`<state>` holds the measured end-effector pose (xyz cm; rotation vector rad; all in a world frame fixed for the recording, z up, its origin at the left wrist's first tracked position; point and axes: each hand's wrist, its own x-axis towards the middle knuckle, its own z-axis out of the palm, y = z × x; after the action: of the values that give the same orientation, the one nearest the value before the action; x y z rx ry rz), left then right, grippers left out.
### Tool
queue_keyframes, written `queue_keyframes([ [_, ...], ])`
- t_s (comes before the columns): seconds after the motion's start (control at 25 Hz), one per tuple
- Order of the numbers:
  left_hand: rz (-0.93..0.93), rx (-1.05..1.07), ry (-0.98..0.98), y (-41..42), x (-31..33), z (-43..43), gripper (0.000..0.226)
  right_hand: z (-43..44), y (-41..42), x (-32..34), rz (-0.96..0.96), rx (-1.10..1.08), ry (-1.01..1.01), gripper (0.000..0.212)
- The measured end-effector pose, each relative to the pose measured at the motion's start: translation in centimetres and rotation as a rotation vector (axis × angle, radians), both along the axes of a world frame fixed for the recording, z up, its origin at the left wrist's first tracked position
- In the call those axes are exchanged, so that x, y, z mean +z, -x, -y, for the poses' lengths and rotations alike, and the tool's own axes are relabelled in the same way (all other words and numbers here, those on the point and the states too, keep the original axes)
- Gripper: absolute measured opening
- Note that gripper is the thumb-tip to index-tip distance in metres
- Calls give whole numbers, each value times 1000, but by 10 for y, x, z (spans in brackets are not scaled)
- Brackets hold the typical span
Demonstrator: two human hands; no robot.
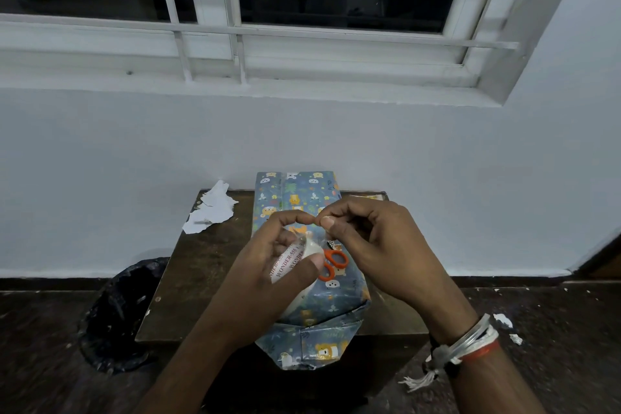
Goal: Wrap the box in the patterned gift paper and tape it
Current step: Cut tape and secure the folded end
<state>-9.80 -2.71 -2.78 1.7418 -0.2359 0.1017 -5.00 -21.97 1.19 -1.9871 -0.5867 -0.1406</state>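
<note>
A long box wrapped in blue paper with animal prints lies lengthwise on a small dark wooden table. Its near end hangs over the table's front edge with folded flaps. My left hand grips a roll of clear tape with red lettering, held just above the box. My right hand pinches the tape's free end at the top of the roll, thumb and forefinger together. Small orange-handled scissors lie on top of the box between my hands, partly hidden.
Torn white paper scraps sit at the table's far left corner. A black bin bag stands on the floor left of the table. A white wall and barred window rise right behind it. Small paper bits litter the floor at right.
</note>
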Motion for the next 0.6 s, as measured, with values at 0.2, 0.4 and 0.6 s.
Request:
queue_keyframes([
  [0.2,-38,-6,16,-1,-2,-1,42,-2,1,-3,35,-24,-13,10],
  [0.4,-88,-81,133,1,-3,4,33,-4,1,-2,56,-61,-36,12],
  [0.6,-105,-61,240,4,0,9,47,-4,3,-4,79,-47,-11,11],
])
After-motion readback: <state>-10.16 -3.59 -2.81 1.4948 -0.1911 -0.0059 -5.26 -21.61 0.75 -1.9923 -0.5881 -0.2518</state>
